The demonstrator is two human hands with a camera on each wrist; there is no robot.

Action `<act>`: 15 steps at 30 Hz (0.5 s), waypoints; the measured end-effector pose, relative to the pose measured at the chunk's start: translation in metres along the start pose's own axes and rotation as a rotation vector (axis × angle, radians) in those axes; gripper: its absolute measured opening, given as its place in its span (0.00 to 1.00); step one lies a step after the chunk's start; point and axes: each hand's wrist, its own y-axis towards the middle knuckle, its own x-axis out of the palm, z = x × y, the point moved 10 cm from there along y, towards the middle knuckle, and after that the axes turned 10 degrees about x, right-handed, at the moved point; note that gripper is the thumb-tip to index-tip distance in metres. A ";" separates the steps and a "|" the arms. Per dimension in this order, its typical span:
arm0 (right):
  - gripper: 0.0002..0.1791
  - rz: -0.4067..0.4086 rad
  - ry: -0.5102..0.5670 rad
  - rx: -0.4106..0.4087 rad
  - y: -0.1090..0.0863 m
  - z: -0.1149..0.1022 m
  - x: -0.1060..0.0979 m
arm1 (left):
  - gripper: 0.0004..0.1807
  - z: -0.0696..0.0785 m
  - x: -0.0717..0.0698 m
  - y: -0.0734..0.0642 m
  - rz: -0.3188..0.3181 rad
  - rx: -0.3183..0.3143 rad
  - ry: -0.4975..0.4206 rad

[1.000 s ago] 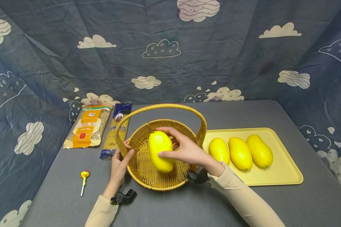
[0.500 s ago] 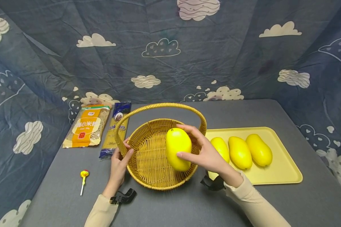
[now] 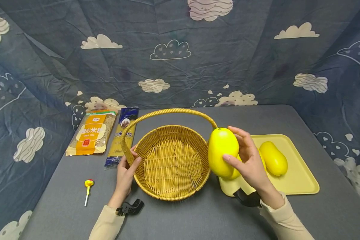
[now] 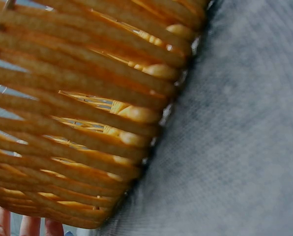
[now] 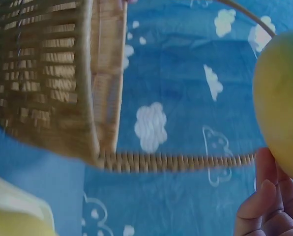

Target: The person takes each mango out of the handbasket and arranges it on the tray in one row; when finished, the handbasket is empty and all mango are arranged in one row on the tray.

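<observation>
A yellow mango [image 3: 223,151] is gripped in my right hand [image 3: 252,161], thumb on its near side and fingers behind. It hangs between the wicker basket [image 3: 174,196] and the yellow tray [image 3: 303,183], overlapping the tray's left end in the head view. The right wrist view shows the mango [image 5: 284,103] with fingertips against its underside. My left hand [image 3: 126,176] holds the basket's left rim near the handle's foot, thumb inside. Nothing lies inside the basket. On the tray rests another mango [image 3: 274,158]; others are mostly hidden behind the held mango and right hand.
At the back left lie an orange-labelled food packet [image 3: 91,133] and a blue-and-yellow pasta packet [image 3: 121,138]. A lollipop [image 3: 88,191] lies on the grey table at the left. The basket's tall handle [image 3: 171,111] arches over it. A cloud-patterned cloth [image 3: 243,60] hangs behind.
My right hand has carried the mango rightward, out from over the basket and to the tray's left end. My left hand stays on the basket rim.
</observation>
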 end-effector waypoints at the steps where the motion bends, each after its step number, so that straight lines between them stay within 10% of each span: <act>1: 0.38 0.011 0.018 -0.002 -0.002 0.000 -0.005 | 0.16 0.000 0.000 0.000 -0.001 0.000 0.001; 15: 0.34 0.381 0.183 -0.006 -0.024 0.019 -0.105 | 0.16 0.001 0.001 0.001 -0.002 0.022 -0.020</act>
